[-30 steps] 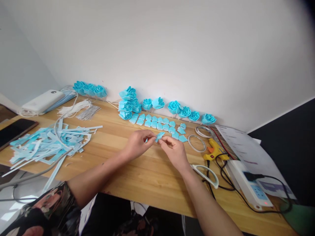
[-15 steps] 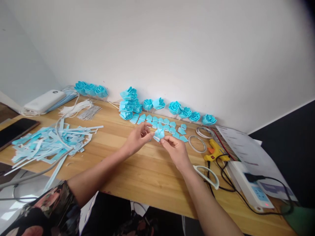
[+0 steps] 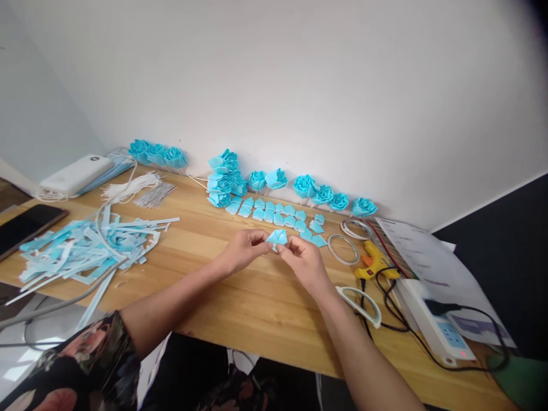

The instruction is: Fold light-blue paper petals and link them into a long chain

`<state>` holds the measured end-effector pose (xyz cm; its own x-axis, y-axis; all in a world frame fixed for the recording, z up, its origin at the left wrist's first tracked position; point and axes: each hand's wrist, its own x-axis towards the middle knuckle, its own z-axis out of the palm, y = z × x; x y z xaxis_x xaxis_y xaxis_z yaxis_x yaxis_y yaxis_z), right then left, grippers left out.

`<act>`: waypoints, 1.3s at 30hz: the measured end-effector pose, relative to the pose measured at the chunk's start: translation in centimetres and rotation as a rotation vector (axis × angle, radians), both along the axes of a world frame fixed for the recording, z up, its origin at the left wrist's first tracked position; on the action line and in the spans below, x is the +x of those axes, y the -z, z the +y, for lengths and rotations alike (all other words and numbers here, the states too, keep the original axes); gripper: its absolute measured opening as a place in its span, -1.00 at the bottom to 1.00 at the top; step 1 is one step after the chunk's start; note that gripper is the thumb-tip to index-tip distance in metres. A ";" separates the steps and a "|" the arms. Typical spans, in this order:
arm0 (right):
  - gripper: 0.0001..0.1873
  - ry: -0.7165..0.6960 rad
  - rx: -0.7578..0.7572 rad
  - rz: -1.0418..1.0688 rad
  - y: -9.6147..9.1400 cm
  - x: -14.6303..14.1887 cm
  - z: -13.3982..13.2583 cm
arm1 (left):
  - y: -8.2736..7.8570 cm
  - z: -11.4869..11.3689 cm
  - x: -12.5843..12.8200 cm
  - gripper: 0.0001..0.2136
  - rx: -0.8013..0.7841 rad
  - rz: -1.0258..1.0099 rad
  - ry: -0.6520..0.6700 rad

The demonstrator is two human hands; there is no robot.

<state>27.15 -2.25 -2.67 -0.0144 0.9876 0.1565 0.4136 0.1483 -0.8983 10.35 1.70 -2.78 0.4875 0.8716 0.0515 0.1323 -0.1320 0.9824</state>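
Pinching a small light-blue folded piece of soft, sheet-like material (image 3: 278, 236) from both sides, the left hand (image 3: 244, 251) and right hand (image 3: 305, 262) are nearly together, each closed on a lower edge. The piece is raised in front of the person, above the pale wooden bench (image 3: 257, 308); gripping it low probably keeps its folds flat and its peaked upper part free.

Beyond it, similar blue folded pieces (image 3: 268, 216) lie in rows, likely so that they can be counted and picked up singly. Ruffled blue rose-like flowers (image 3: 305, 186) stand along the white wall (image 3: 278, 85), perhaps to keep their petals from being crushed. A tangled heap of pale-blue and white strips (image 3: 85, 245) lies well to the left, seemingly out of the way. The yellow glue gun (image 3: 373, 264) with an orange trigger sits near the white power strip (image 3: 447, 337), presumably for its cord.

The white printed sheet (image 3: 440, 274) carries lines too blurred to read; no brand is legible.
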 end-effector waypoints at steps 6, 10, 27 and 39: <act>-0.80 -0.034 -0.025 0.012 -0.1 0.1 0.0 | -0.1 0.2 -0.3 -0.77 0.009 0.016 -0.012; -0.78 -0.065 -0.047 0.088 -0.2 0.5 0.0 | 0.2 0.6 -0.5 -0.75 0.019 0.005 -0.027; -0.80 0.086 0.075 -0.048 -0.2 0.0 -0.1 | 0.5 -0.4 -0.2 -0.87 0.589 0.248 -0.261; -0.82 0.055 0.127 -0.076 -0.5 -0.3 -0.3 | 0.6 -0.6 0.2 -0.88 0.538 0.270 -0.211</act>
<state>26.88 -2.52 -2.20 0.0231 0.9595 0.2809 0.4903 0.2340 -0.8396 10.54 1.09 -3.41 0.3652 0.8368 0.4079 0.4429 -0.5416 0.7145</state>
